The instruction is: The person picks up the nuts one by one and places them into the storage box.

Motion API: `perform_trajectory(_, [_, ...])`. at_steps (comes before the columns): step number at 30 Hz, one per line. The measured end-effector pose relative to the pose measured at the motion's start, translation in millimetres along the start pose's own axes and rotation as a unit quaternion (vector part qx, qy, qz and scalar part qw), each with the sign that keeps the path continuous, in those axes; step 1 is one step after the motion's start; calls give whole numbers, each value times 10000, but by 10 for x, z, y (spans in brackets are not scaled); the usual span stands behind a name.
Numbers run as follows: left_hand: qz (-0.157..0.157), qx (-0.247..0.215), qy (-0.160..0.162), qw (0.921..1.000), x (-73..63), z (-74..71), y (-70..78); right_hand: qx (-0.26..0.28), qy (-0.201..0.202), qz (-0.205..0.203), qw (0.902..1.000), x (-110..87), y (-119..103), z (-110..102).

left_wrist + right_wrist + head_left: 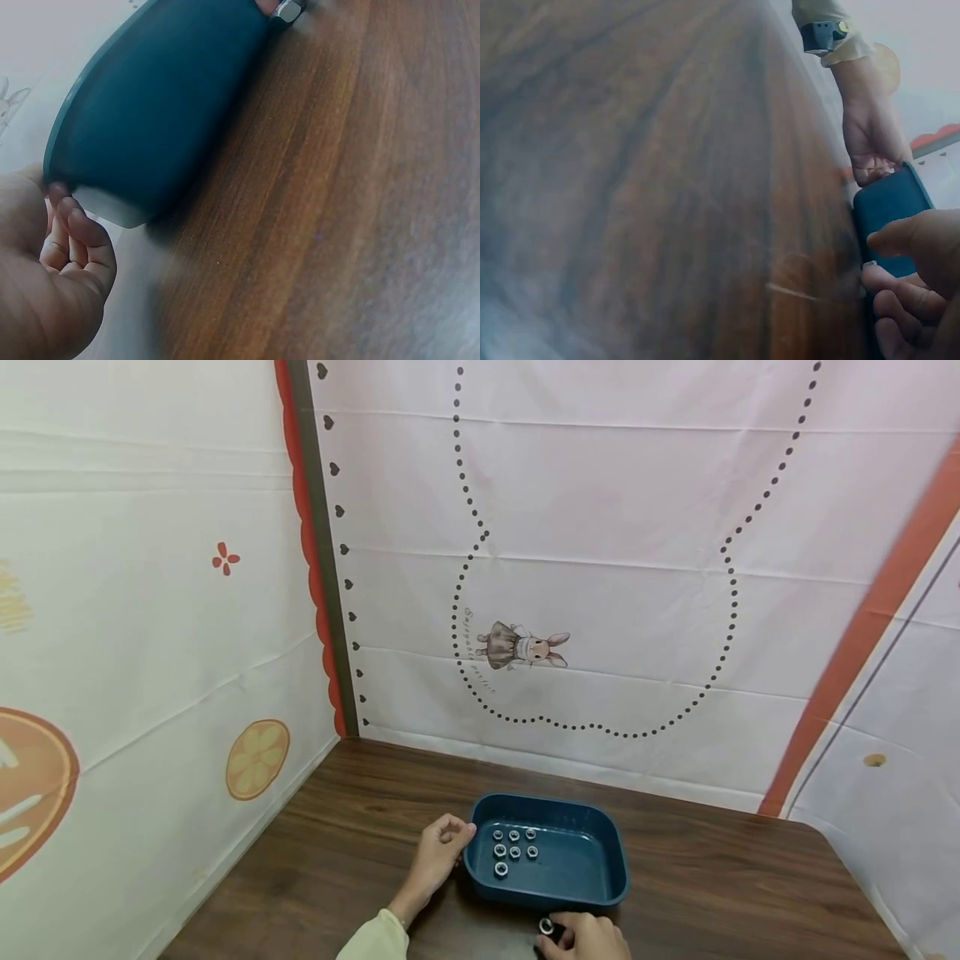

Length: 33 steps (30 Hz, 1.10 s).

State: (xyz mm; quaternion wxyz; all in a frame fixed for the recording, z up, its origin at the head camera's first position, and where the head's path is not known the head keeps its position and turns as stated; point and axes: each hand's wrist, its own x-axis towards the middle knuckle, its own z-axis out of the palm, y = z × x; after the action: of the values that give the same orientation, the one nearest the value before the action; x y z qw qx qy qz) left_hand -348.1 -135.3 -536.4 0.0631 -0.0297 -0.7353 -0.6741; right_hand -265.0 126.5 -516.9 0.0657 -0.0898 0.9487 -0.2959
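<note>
A dark blue rectangular tray (555,897) sits on the wooden table. Several metal nuts (500,869) stand in rows on the left part of its floor. At the tray's left end my left hand (438,852) grips the rim, thumb at the edge and fingers curled against the outer wall (142,120). Just in front of the near wall, my right hand (588,937) pinches one silver nut (546,927) between thumb and forefinger. Something dark shows beside that nut; what it is I cannot tell. The right wrist view shows only a sliver of this nut (869,264).
The brown wooden table (712,877) extends on both sides of the tray. A printed white cloth (600,577) hangs behind it, and another cloth (165,652) stands along the left edge.
</note>
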Motion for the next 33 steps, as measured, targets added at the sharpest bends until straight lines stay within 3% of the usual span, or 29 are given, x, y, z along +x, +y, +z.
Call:
perform_trajectory(10, [-10,31,-22,10000,1,24,-3,-427,123,89,9990,17,6,33])
perform_trajectory(18, [-12,96,-34,9999,10,16,-18,173,270,-150,9994,-55,-1,-38])
perform_trajectory(25, [-61,58,0,10000,7,0,5,295,280,-177,9990,-78,-14,-63])
perform_trajectory(29, [-57,47,-21,10000,18,-9,0,823,148,-552,9950,-70,14,-134])
perform_trajectory(33, [-59,105,-35,9999,20,-9,13,1515,20,-1193,9812,-10,24,-369])
